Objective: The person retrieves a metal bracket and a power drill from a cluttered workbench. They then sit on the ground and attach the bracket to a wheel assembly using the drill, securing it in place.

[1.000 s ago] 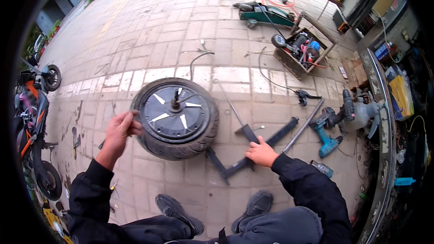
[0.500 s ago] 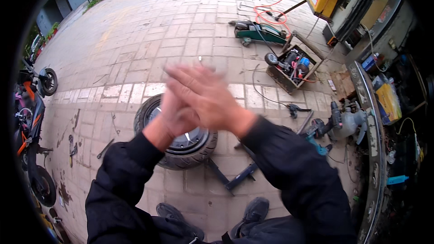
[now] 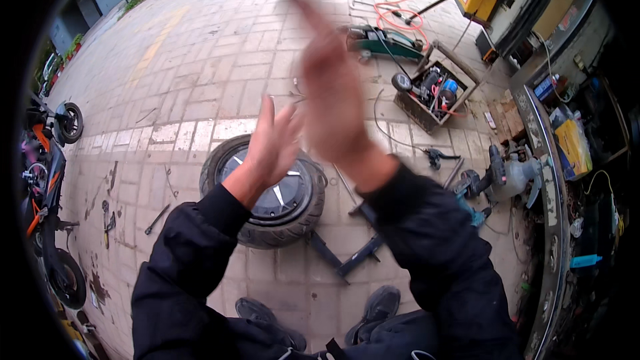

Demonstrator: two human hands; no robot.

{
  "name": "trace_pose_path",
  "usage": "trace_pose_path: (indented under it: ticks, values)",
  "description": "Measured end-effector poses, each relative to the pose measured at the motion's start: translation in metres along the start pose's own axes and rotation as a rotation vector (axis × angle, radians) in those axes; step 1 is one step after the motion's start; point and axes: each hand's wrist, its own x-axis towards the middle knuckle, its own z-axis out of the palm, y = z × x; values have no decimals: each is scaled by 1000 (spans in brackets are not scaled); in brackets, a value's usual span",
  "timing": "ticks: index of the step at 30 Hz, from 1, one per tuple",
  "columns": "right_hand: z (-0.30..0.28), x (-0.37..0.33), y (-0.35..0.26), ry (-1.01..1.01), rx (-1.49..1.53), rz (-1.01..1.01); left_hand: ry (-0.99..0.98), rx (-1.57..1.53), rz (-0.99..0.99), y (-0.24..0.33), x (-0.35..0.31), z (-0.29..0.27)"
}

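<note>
Both my hands are raised in front of me above a wheel that lies flat on the paving, and they are apart from each other. My left hand (image 3: 270, 145) is over the wheel's far edge, its fingers stretched out and nothing in it. Higher and farther out, my right hand (image 3: 333, 97) is smeared by motion; it shows edge-on with fingers extended upward, and no held thing can be made out. The wheel (image 3: 303, 208) has a black tyre and a dark hub with pale star-like marks. Part of it is hidden behind my left hand and sleeve.
Right of the wheel, a dark metal stand (image 3: 360, 257) lies on the paving. Farther off are a wooden toolbox (image 3: 417, 108), a green floor jack (image 3: 393, 45) and a cordless drill (image 3: 496, 165). A wrench (image 3: 157, 220) lies at left, near an orange-black motorbike (image 3: 50, 183).
My hands were pressed together over the wheel and have come apart. The right one has moved up and outward, while the left has stayed near the wheel with its fingers spread.
</note>
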Motion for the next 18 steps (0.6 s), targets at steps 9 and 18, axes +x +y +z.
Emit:
trace_pose_path:
  ticks: [9, 18]
  values:
    - [-1, -105, 14, -787, -282, 663, 174, 675, 346, 116, -44, -6]
    - [-65, -27, -271, -1037, -57, 1477, 27, 824, -462, 98, -301, 66]
